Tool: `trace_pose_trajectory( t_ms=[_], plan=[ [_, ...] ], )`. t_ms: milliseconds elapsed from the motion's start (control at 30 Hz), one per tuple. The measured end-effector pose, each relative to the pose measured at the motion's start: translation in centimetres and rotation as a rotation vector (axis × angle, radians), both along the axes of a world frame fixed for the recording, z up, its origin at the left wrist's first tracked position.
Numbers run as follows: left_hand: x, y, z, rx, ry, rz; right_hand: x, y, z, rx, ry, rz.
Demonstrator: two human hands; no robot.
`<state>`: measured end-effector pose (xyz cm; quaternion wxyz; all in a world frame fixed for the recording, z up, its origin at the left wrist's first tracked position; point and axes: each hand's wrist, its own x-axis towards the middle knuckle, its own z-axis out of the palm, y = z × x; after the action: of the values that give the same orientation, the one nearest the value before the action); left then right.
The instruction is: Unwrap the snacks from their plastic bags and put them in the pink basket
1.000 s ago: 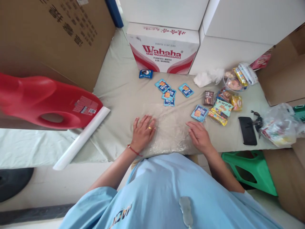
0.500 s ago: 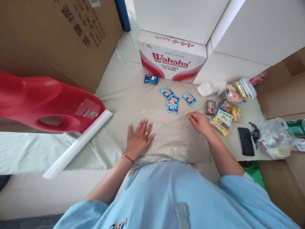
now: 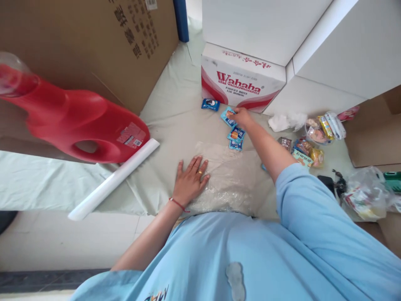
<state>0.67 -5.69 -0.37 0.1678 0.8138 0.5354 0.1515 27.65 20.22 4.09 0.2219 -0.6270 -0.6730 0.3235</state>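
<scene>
In the head view, the right hand (image 3: 243, 118) has its grip at the right side of a blue packet (image 3: 226, 118), well back from the near edge of the table (image 3: 175, 129); whether it has closed on the packet, I cannot tell. The left hand (image 3: 190, 182) lies spread, palm down, at the left side of a clear plastic sheet (image 3: 232, 179) along that near edge.

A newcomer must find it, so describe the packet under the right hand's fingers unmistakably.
Find the white-and-red Wahaha box. In front of its left end lies a dark blue packet; just right of that is the light blue packet. Unlike the two overlapping packets lower in view, this one lies under the fingers of the right hand.
</scene>
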Motion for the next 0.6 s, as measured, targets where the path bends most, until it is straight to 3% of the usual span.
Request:
trace_pose_trajectory(
  t_ms=[67,167,233,300,433,600],
  plan=[
    [0.0,0.0,0.0,0.007,0.021,-0.001,2.2,0.9,2.0,-0.077,0.011,0.101],
    [0.0,-0.1,0.1,0.018,0.075,-0.01,4.4,1.6,4.3,-0.188,-0.146,0.514],
    [0.0,-0.1,0.2,0.028,0.099,-0.01,4.7,1.3,4.4,-0.214,-0.286,0.782],
    [0.0,-0.1,0.2,0.034,0.11,-0.005,4.3,0.7,3.4,-0.167,-0.386,0.912],
    [0.0,-0.1,0.1,0.032,0.114,-0.005,4.2,-0.6,1.0,-0.033,-0.533,0.942],
    [-0.1,-0.1,0.0,0.042,0.137,0.001,6.6,-1.4,0.5,0.018,-0.802,0.72]
  ],
)
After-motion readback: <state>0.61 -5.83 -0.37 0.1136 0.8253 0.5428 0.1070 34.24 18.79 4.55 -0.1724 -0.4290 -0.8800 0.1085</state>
